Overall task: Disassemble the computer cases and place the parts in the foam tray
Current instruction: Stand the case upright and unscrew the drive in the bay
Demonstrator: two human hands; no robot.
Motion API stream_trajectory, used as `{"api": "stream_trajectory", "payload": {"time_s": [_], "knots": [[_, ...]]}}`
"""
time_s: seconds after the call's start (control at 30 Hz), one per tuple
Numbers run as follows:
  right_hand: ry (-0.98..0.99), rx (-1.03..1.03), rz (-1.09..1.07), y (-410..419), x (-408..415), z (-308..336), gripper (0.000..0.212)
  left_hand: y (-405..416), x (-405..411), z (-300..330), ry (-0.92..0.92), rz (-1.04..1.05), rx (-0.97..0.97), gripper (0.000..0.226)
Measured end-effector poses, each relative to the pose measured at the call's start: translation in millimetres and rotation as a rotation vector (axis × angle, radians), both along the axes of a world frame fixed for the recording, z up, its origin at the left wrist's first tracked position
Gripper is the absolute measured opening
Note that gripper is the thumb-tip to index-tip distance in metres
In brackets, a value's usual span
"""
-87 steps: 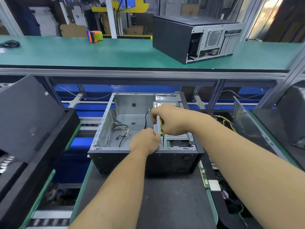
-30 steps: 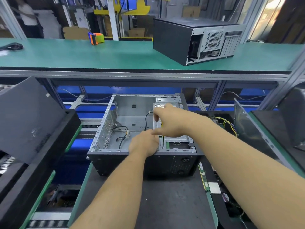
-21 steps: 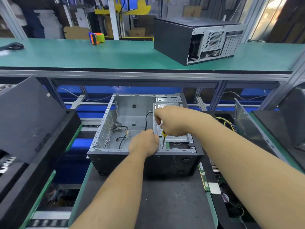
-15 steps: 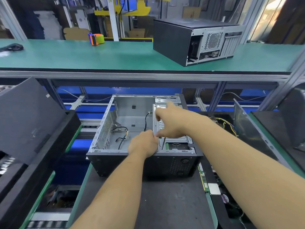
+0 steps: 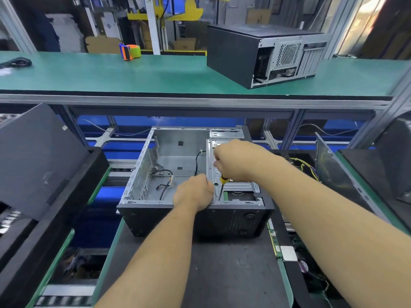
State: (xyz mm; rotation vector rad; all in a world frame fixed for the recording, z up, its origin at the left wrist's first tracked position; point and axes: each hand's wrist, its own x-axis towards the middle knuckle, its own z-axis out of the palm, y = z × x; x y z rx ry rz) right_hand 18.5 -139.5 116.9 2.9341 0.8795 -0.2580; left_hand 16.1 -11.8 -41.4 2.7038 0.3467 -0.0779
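Right hand (image 5: pixel 235 161) gripping screwdriver (image 5: pixel 223 182) inside open case (image 5: pixel 178 165); left hand (image 5: pixel 193 192) fingers curled on bracket edge

Bright, even overhead light (glare upper right), wide-angle bending at edges.

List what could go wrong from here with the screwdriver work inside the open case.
The screwdriver tip could slip off its screw toward the left hand bracing right beside it. A freed screw might drop into the drive cage. The right hand could snag the loose black cable.
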Motion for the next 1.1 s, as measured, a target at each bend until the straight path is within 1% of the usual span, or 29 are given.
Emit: {"api": "stream_trajectory", "payload": {"time_s": [0.03,0.1,0.13,0.17,0.2,0.23,0.27,0.3,0.37,0.4,0.43,0.5,0.53,0.57,0.6,0.63,0.67,0.7,0.73,0.77,0.8,0.83,0.87,0.9,0.93,0.97,1.03,1.1], "knots": [[0.042,0.052,0.039,-1.6,-0.6,1.6,0.004,0.1,0.0,-0.5,-0.004,0.001,-0.003,0.029],[0.131,0.1,0.076,-2.9,-2.3,4.3,0.015,0.3,-0.4,-0.6,-0.009,0.004,-0.006,0.03],[0.132,0.086,0.05,-2.0,-2.1,5.5,0.013,0.3,-0.7,-0.3,-0.007,0.004,-0.007,0.03],[0.109,0.088,0.024,-1.3,-2.2,5.2,0.017,0.3,-1.0,-0.3,-0.003,0.004,-0.01,0.03],[0.064,0.029,0.011,-1.0,-1.7,6.0,0.025,0.1,-0.8,-0.6,-0.001,0.004,-0.012,0.029],[0.016,0.009,0.027,-1.3,0.0,5.7,0.027,0.0,-0.7,-1.0,-0.002,0.005,-0.014,0.029],[0.018,-0.001,0.033,-1.7,1.5,4.9,0.02,-0.1,-0.9,-0.9,-0.004,0.008,-0.016,0.029],[0.036,0.037,0.058,-2.9,1.8,3.8,0.01,0.0,-1.1,-0.6,-0.007,0.012,-0.018,0.029],[0.135,0.095,0.06,-5.0,-0.3,5.4,0.02,0.3,-1.2,-0.1,-0.007,0.019,-0.022,0.03],[0.142,0.072,0.035,-4.9,-1.7,6.9,0.023,0.2,-1.2,0.1,-0.004,0.016,-0.022,0.029],[0.122,0.066,0.005,-4.6,-1.5,6.1,0.025,0.0,-1.2,0.5,-0.002,0.011,-0.022,0.028],[0.027,-0.014,0.011,-3.7,0.7,6.5,0.027,-0.3,-1.5,1.1,-0.005,0.002,-0.023,0.027],[0.021,-0.016,0.04,-3.6,1.4,6.6,0.022,-0.3,-1.8,1.1,-0.008,0.0,-0.024,0.027],[0.046,0.021,0.064,-4.3,1.7,6.5,0.011,-0.2,-2.0,1.4,-0.01,0.0,-0.023,0.027],[0.1,0.051,0.083,-5.6,0.6,7.7,0.004,-0.2,-2.0,1.8,-0.012,0.001,-0.02,0.028],[0.141,0.082,0.091,-6.2,-0.1,8.8,0.011,-0.2,-1.9,2.1,-0.011,0.001,-0.019,0.027],[0.139,0.065,0.087,-5.9,-0.9,9.8,0.012,-0.2,-1.7,2.3,-0.008,0.001,-0.019,0.027],[0.113,0.059,0.067,-4.7,-0.6,9.9,0.018,-0.5,-1.5,2.5,-0.002,0.002,-0.022,0.027],[0.077,0.038,0.035,-3.2,-0.3,10.4,0.031,-0.6,-1.4,2.7,0.003,0.004,-0.024,0.026],[0.043,0.026,0.016,-2.0,1.2,9.5,0.04,-0.8,-1.5,3.0,0.006,0.004,-0.023,0.026],[0.033,0.012,0.018,-1.7,1.6,9.0,0.039,-0.8,-1.8,3.2,0.005,0.003,-0.02,0.026],[0.038,0.003,0.029,-2.2,1.3,8.5,0.029,-0.9,-2.0,3.2,0.002,0.004,-0.019,0.026],[0.056,-0.016,0.036,-3.4,0.7,8.7,0.015,-1.0,-2.1,3.2,0.0,0.007,-0.021,0.026],[0.08,-0.034,0.049,-5.3,0.1,9.4,0.012,-1.0,-2.4,3.4,0.002,0.01,-0.025,0.025],[0.102,-0.043,0.054,-6.7,-1.1,10.5,0.019,-1.2,-2.3,3.8,0.005,0.012,-0.026,0.025],[0.115,-0.03,0.037,-7.2,-1.4,11.5,0.021,-1.1,-2.2,4.1,0.009,0.013,-0.026,0.025],[0.074,-0.046,0.005,-6.2,-0.1,10.0,0.017,-1.1,-1.8,3.7,0.008,0.011,-0.025,0.026],[-0.008,-0.132,-0.012,-5.5,3.4,3.6,0.014,-0.8,-2.8,3.9,0.0,0.004,-0.021,0.027]]}}
